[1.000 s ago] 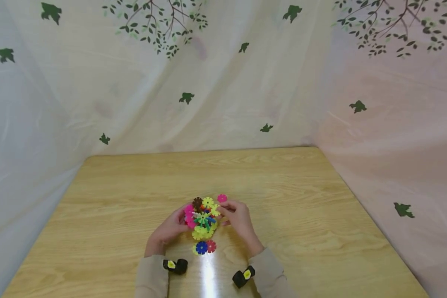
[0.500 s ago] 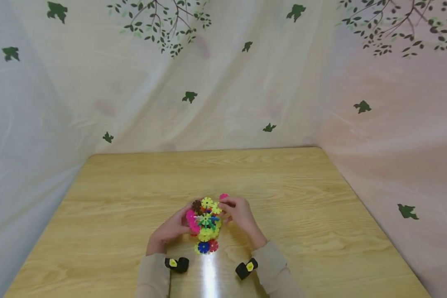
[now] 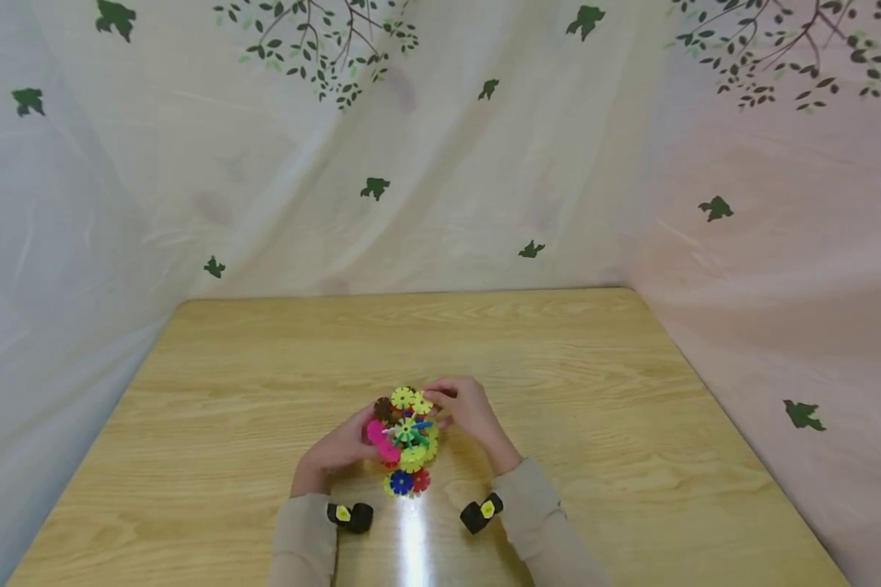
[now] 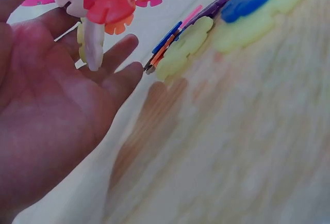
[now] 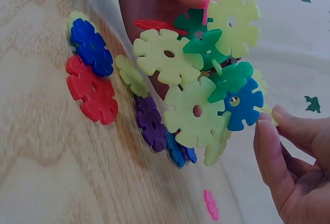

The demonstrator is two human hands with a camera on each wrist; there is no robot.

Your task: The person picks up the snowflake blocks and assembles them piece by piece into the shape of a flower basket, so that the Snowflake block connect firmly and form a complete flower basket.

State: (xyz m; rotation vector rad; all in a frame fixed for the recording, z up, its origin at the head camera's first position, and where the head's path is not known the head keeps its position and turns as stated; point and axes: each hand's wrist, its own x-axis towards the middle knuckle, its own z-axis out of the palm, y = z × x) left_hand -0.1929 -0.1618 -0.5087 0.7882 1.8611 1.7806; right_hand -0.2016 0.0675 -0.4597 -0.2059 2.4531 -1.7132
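Thumb and fingertip of the right hand (image 5: 299, 175) pinch the rim of a pale yellow disc (image 5: 267, 114) at the edge of a many-coloured cluster (image 5: 196, 111), and we judge that so narrow a hold suits a thin, notched piece and leaves its slots uncovered. Across from it, the left hand (image 3: 343, 441) grips the cluster's pink side (image 3: 382, 441), thumb toward us and fingers reaching behind; from the left wrist we see those fingers spread in a curve beneath the pieces, probably to steady the bundle without hiding the face being worked on. We see the cluster between the two hands, seemingly lifted off the table (image 3: 595, 481), its discs slotted at angles so that green, blue and yellow ones jut out several ways. Just below, a blue disc (image 5: 92, 47) lies overlapping a red disc (image 5: 93, 92), both on the wood on the person's side, perhaps left there to be within easy reach. We also make out a purple disc (image 5: 150, 122) under the cluster, and a lone pink disc (image 5: 211, 205) well apart from the others. Beyond the table hangs a pale backdrop (image 3: 440, 147) printed with leaves and birds.
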